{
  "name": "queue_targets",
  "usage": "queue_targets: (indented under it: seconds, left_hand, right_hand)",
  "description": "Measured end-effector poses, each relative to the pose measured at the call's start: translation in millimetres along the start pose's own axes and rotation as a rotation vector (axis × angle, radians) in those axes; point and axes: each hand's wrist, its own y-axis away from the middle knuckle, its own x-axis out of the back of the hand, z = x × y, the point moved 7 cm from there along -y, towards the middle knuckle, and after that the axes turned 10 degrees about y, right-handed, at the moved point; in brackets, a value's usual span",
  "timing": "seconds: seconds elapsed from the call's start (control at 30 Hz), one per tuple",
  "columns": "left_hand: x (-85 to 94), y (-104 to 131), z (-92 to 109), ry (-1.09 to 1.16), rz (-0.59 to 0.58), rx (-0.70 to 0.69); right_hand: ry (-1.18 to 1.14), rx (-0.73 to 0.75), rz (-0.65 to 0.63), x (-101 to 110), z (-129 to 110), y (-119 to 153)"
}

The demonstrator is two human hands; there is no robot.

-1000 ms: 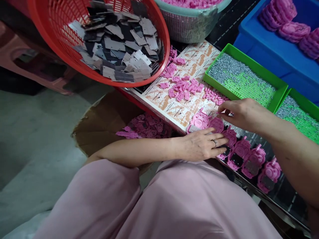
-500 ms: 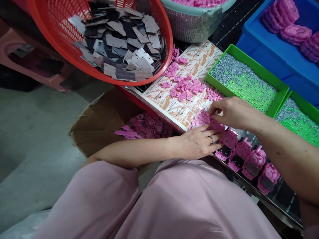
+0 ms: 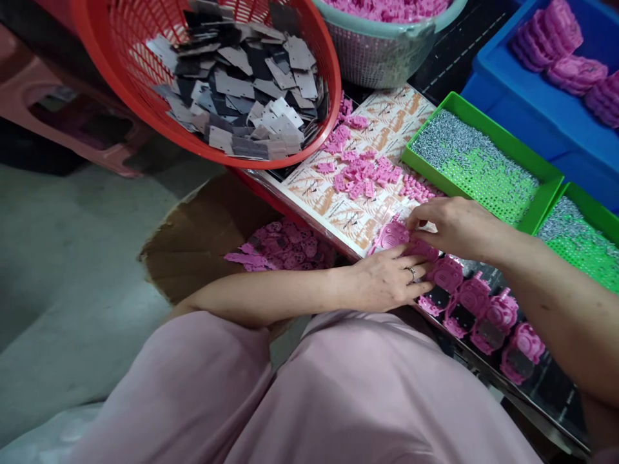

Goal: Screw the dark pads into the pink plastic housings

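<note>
The pink housing (image 3: 393, 235) lies at the near edge of the table (image 3: 314, 183), directly under the fingertips of both hands. The left hand (image 3: 387, 280) rests flat beside and partly over it, fingers stretched and close together, pressing on the row of pink shells rather than gripping; a ring shows on one finger. The right hand (image 3: 452, 225) comes in from the far side, fingers bunched into a narrow pinch at the top edge of the housing; whether a small part sits between the fingertips cannot be told.

Just beyond the right hand lies a scatter of small pink pieces (image 3: 360, 174) on a printed sheet, and past them a green tray (image 3: 483, 125) of fine metal parts. To the right of both hands a row of pink housings (image 3: 483, 316) runs along the table edge. Beyond the left hand a red basket (image 3: 145, 96) of grey plates overhangs the table. Below the left forearm a cardboard box (image 3: 193, 238) holds more pink shells. Both forearms angle inward, meeting over the housing.
</note>
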Motion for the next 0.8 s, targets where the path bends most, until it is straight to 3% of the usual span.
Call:
queue_targets:
  seconds: [0.23, 0.33, 0.43, 0.57, 0.67, 0.8]
  left_hand:
    - [-0.1, 0, 0, 0.014, -0.001, 0.002]
    - [-1.8, 0, -1, 0.014, -0.015, 0.008]
    - [-2.5, 1, -1, 0.016, -0.001, 0.010]
    - [-2.9, 1, 0, 0.020, 0.021, -0.019]
    - [-2.9, 2, 0, 0.013, 0.029, -0.014]
    - [-2.2, 2, -1, 0.012, 0.066, -0.019]
  right_hand:
    - [0.118, 0.113, 0.019, -2, -8, 3]
    - [0.169, 0.084, 0.042, -2, -4, 2]
    - [0.160, -0.017, 0.194, 10, 11, 6]
    - [-0.068, -0.129, 0.413, 25, 39, 28]
    - [-0.357, -0.165, 0.359, 11, 52, 41]
    - [-0.666, -0.205, 0.134, -21, 54, 45]
